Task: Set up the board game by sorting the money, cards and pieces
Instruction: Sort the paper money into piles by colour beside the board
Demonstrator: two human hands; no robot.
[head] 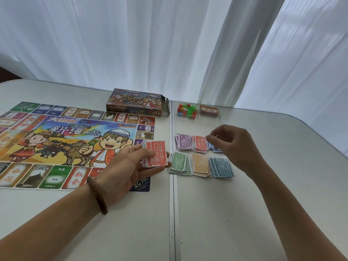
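Observation:
My left hand (pixel 128 164) holds a stack of play money (pixel 156 153) with a red 10000 note on top, over the board's right edge. Sorted piles lie to its right: purple (pixel 183 143), red (pixel 200 144) and dark blue (pixel 214 148) in the back row, green 500 (pixel 178 162), orange (pixel 201 164) and light blue (pixel 221 167) in front. My right hand (pixel 233 144) hovers over the back row. Its curled fingertips meet at the red pile's far right corner, and I cannot tell whether they pinch a note.
The colourful game board (pixel 56 140) lies flat at the left, with the open game box (pixel 135 102) behind it. A clear tray (pixel 199 122) at the back holds small coloured pieces (pixel 186 110) and a card deck (pixel 209 110). White curtains hang beyond the table's far edge.

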